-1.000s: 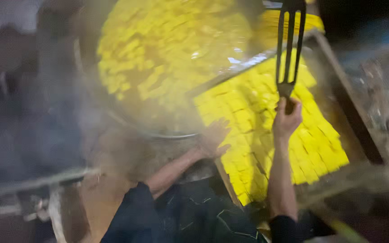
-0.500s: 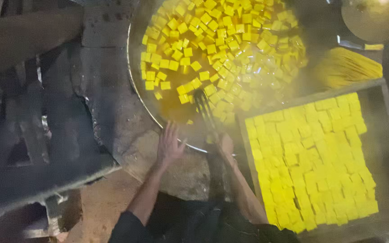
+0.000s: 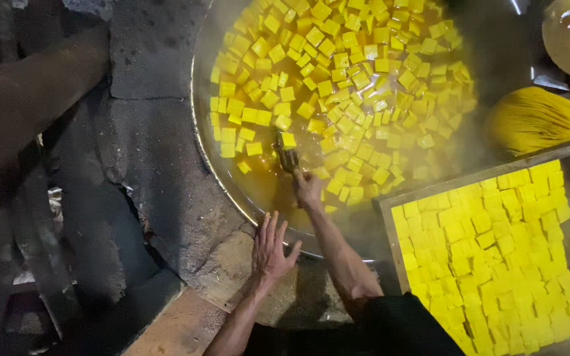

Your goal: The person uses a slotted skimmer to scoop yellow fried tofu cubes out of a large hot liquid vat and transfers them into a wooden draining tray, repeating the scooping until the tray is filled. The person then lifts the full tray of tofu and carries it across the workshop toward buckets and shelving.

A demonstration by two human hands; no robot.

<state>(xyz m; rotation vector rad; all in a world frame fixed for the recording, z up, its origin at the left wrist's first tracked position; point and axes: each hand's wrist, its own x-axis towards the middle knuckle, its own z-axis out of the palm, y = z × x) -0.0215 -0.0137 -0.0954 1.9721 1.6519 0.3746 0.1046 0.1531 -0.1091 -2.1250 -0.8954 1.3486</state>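
Right hand closes its grip on a dark fork-like tool whose tines sit in the yellow liquid of the large wok, just beyond the grip; left hand rests flat and spread, holding nothing, on the stone rim nearer the person. Many yellow cubes already float beyond the tool, while the wooden tray to the right of the grip is still packed with cubes. No packages, labels or signs show.

wok top cropped, tray cut off (right)
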